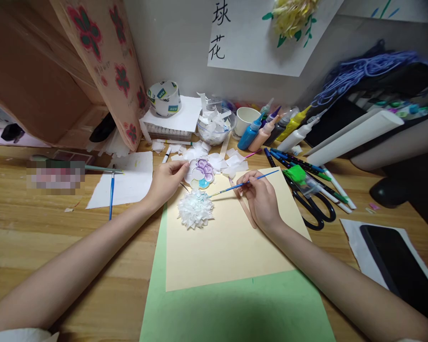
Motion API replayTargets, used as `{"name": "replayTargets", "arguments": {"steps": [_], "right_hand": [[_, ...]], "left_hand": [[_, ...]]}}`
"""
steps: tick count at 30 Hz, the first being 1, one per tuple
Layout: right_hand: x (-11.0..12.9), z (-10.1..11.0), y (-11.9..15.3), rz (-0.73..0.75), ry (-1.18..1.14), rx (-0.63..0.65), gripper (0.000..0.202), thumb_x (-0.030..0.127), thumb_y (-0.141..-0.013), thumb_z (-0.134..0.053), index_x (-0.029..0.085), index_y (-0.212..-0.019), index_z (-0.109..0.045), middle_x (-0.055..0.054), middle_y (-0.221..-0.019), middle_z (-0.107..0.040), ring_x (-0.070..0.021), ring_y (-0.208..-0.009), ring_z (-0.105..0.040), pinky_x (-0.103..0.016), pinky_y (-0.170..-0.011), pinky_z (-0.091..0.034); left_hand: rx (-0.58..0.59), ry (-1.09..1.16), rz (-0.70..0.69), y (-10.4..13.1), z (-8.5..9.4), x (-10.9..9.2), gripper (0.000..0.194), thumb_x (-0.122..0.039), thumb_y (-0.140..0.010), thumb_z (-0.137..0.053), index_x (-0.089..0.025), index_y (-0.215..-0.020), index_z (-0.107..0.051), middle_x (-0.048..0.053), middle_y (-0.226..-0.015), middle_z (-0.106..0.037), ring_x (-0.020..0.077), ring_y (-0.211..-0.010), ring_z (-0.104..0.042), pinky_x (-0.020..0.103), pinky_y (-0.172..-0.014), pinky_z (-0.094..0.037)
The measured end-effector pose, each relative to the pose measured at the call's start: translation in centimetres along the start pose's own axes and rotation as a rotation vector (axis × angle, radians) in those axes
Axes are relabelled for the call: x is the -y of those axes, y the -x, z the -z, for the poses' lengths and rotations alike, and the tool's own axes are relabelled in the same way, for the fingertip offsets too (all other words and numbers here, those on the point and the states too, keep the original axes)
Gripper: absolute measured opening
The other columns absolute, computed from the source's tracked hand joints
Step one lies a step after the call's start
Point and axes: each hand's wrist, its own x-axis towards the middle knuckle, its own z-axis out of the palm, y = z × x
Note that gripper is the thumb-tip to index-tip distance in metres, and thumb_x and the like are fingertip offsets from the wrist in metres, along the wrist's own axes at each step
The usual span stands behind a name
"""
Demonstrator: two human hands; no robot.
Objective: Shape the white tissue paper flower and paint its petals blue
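head view: the left hand is closed in a pinch, thumb and forefinger at the left edge of a small round palette with purple and blue paint in its wells. the right hand grips a thin blue paintbrush between curled fingers, its tip pointing left at the upper right edge of a ruffled white paper flower. the flower lies on the far left part of a cream sheet, just nearer than the palette, and has a pale blue tint on its far side. the cream sheet overlaps a green sheet on the wooden bench. beyond the palette are loose white scraps and a clear bowl of more scraps, with paint bottles to its right. black-handled scissors lie right of the cream sheet, and a second brush lies to the left, partly across a white sheet.
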Motion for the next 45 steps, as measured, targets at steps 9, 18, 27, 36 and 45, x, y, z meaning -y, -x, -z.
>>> {"name": "replayTargets", "arguments": {"steps": [9,18,27,36,45], "right_hand": [[0.00,0.00,0.07,0.040,0.005,-0.030,0.013,0.023,-0.080,-0.052,0.020,-0.068,-0.055,0.002,-0.067,-0.057,-0.0093,-0.059,-0.053,-0.021,-0.054,-0.044],[0.10,-0.08,0.06,0.049,0.009,-0.067,0.014,0.023,-0.078,-0.051,0.020,-0.065,-0.054,0.002,-0.064,-0.053,-0.0094,-0.057,-0.050,-0.021,-0.052,-0.044],[-0.17,0.13,-0.07,0.053,0.029,-0.093,0.013,0.023,-0.079,-0.052,0.020,-0.067,-0.055,0.002,-0.068,-0.054,-0.0091,-0.061,-0.052,-0.021,-0.056,-0.044],[-0.29,0.27,-0.12,0.040,0.062,-0.065,0.015,0.023,-0.081,-0.050,0.020,-0.068,-0.055,0.002,-0.067,-0.056,-0.0096,-0.062,-0.053,-0.022,-0.058,-0.043],[-0.28,0.43,-0.30,0.060,0.039,-0.100,0.016,0.018,-0.080,-0.047,0.020,-0.066,-0.055,0.002,-0.067,-0.056,-0.0095,-0.061,-0.052,-0.022,-0.057,-0.040]], "left_hand": [[0.001,0.018,0.001,0.02,-0.04,-0.06,0.036,-0.044,-0.082,-0.058,-0.014,-0.096,-0.075,0.007,-0.090,-0.075,0.0198,-0.081,-0.066,0.025,-0.067,-0.050],[0.008,0.038,0.017,0.00,-0.03,-0.28,0.036,-0.043,-0.081,-0.059,-0.014,-0.097,-0.075,0.006,-0.092,-0.075,0.0189,-0.080,-0.066,0.025,-0.067,-0.050],[0.002,0.005,0.007,0.03,0.02,-0.25,0.035,-0.043,-0.082,-0.058,-0.015,-0.094,-0.075,0.005,-0.088,-0.075,0.0185,-0.078,-0.065,0.024,-0.065,-0.049],[0.004,0.002,0.011,0.01,0.03,-0.51,0.034,-0.042,-0.082,-0.058,-0.014,-0.093,-0.075,0.004,-0.085,-0.074,0.0165,-0.072,-0.063,0.024,-0.064,-0.048],[0.006,0.003,0.013,-0.08,0.11,-0.41,0.036,-0.044,-0.081,-0.059,-0.015,-0.092,-0.076,0.004,-0.080,-0.073,0.0155,-0.069,-0.061,0.024,-0.065,-0.048]]}}
